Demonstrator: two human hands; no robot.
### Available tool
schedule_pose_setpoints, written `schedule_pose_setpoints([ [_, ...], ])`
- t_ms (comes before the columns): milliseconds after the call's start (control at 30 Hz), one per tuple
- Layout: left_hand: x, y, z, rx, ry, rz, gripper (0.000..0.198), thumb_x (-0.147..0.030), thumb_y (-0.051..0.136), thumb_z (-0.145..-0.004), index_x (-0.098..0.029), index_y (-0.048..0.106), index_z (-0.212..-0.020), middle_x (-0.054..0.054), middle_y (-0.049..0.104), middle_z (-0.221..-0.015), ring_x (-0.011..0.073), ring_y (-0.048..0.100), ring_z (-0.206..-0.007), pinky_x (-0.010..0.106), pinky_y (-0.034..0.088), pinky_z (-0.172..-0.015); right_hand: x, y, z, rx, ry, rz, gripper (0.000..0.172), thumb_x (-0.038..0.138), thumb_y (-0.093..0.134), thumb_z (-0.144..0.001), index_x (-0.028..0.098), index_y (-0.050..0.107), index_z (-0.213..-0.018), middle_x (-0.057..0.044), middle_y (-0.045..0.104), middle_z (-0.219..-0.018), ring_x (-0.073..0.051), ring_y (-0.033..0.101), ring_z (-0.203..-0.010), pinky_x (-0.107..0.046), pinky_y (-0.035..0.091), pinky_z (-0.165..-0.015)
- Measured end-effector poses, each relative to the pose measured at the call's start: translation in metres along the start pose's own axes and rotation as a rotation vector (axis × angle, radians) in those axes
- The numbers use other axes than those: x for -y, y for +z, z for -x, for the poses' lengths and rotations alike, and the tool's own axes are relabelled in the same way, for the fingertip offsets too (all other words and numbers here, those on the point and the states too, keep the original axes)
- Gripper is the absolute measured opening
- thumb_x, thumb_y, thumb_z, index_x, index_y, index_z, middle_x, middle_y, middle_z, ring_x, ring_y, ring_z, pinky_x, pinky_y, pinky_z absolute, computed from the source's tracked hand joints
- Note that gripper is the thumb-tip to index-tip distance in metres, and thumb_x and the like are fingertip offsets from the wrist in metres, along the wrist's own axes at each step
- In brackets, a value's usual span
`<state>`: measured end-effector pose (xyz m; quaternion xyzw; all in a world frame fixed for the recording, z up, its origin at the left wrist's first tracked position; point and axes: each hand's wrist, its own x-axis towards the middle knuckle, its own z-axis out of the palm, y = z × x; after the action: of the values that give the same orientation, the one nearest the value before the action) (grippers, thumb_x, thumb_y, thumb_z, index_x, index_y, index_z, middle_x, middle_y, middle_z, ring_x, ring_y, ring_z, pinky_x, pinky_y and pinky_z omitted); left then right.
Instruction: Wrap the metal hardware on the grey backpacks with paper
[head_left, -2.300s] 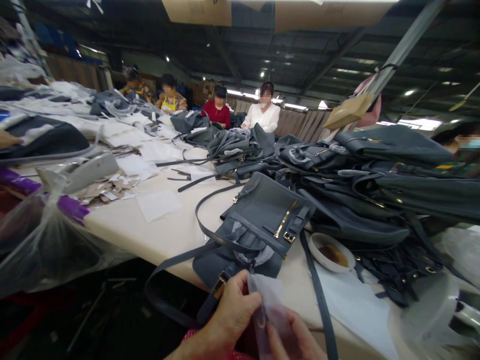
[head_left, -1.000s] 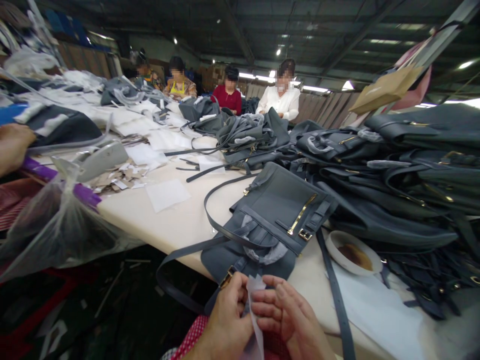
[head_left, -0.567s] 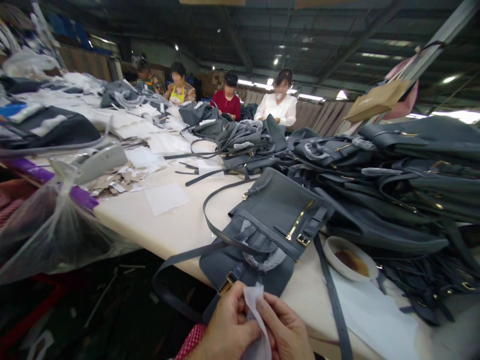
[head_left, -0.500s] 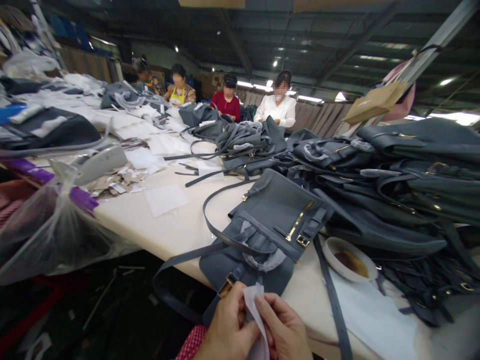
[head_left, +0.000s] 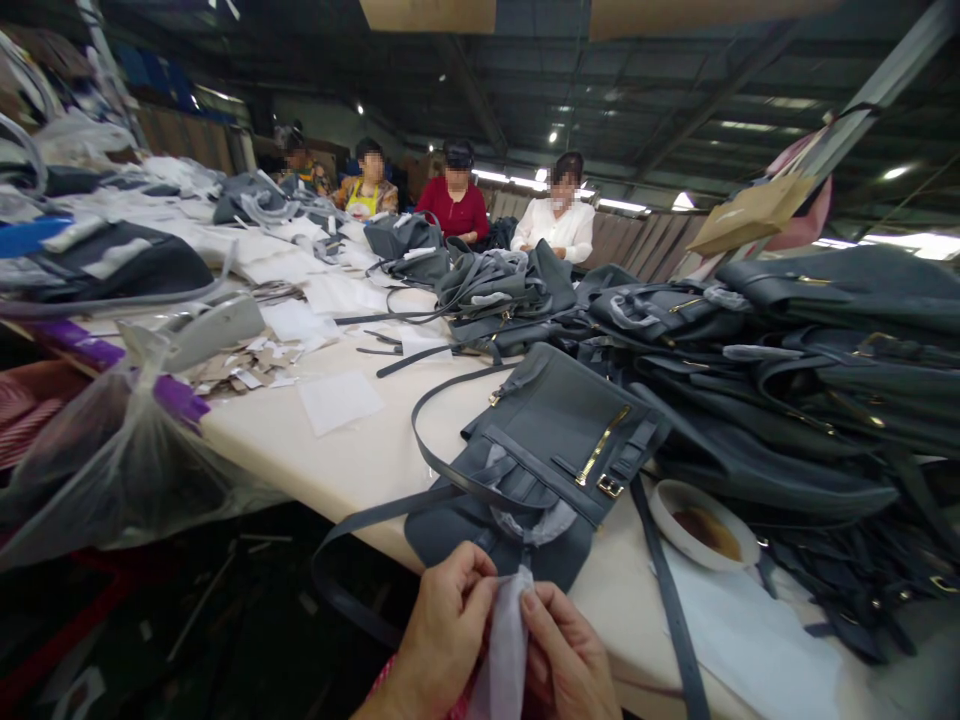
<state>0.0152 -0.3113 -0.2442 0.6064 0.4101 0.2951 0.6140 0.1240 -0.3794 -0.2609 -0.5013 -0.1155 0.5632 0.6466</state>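
Observation:
A thin white wrapping sheet (head_left: pixel 507 640) hangs as a folded strip between my hands, at the near edge of a dark grey backpack (head_left: pixel 551 405). My left hand (head_left: pixel 439 625) pinches its upper left side, thumb against the fingers. On the other side my right hand (head_left: pixel 566 640) grips the sheet with thumb and bent fingers. Whatever lies inside the fold is hidden. The bag lies flat on the table with a gold zip (head_left: pixel 602 445) and a gold buckle (head_left: pixel 610 485). Clear wrapping covers its handle (head_left: pixel 551 525), and a long strap (head_left: pixel 360 515) loops off the table edge.
Many dark bags (head_left: pixel 795 400) are piled to the right. Beside them stands a white bowl (head_left: pixel 739 560) with brown contents. Flat white sheets (head_left: pixel 340 402) and small card scraps (head_left: pixel 244 365) lie on the left. A clear plastic bag (head_left: pixel 142 450) hangs there. Co-workers (head_left: pixel 454 205) are across the table.
My left hand has shifted up and left, now covering the buckle near it. The white sheet has turned and shows a broader face between my hands. The view has tilted slightly.

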Motion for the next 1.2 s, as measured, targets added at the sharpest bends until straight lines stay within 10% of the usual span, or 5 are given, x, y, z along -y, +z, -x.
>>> schedule_pose_setpoints([
  [200, -0.009, -0.005, 0.011, -0.212, 0.229, -0.097, 0.027, -0.030, 0.061, -0.080, -0.020, 0.058, -0.104, 0.004, 0.062, -0.086, 0.0169, 0.056, -0.070, 0.027, 0.042, -0.067, -0.010, -0.002, -0.005, -0.093, -0.131, 0.081, 0.042, 0.055, 0.080, -0.065, 0.019, 0.058, -0.069, 0.006, 0.054, -0.053, -0.009, 0.046, -0.046, -0.020, 0.036, -0.046],
  [433, -0.011, -0.012, -0.010, 0.143, -0.037, 0.177, 0.018, -0.015, 0.057, -0.070, -0.019, 0.054, -0.088, -0.005, 0.052, -0.062, 0.0111, 0.048, -0.056, 0.022, 0.037, -0.056, -0.013, -0.007, -0.006, -0.094, -0.168, 0.103, 0.043, 0.055, 0.080, -0.066, 0.018, 0.059, -0.067, 0.005, 0.053, -0.054, -0.008, 0.043, -0.048, -0.019, 0.034, -0.046],
  [867, -0.012, 0.003, -0.009, -0.031, 0.372, -0.384, 0.019, -0.012, 0.049, -0.083, -0.019, 0.059, -0.069, 0.006, 0.060, -0.083, 0.0179, 0.057, -0.079, 0.026, 0.040, -0.071, -0.010, -0.003, -0.004, -0.015, -0.179, 0.053, 0.036, 0.050, 0.081, -0.067, 0.018, 0.065, -0.071, 0.006, 0.050, -0.057, -0.008, 0.039, -0.051, -0.018, 0.033, -0.047],
  [1200, -0.012, -0.002, 0.001, 0.146, 0.196, -0.096, 0.026, -0.028, 0.049, -0.087, -0.021, 0.074, -0.094, 0.007, 0.071, -0.094, 0.0227, 0.063, -0.093, 0.030, 0.047, -0.086, -0.004, -0.003, -0.004, -0.045, -0.378, 0.377, 0.038, 0.056, 0.066, -0.078, 0.019, 0.065, -0.071, 0.004, 0.052, -0.058, -0.011, 0.045, -0.055, -0.022, 0.040, -0.054],
])
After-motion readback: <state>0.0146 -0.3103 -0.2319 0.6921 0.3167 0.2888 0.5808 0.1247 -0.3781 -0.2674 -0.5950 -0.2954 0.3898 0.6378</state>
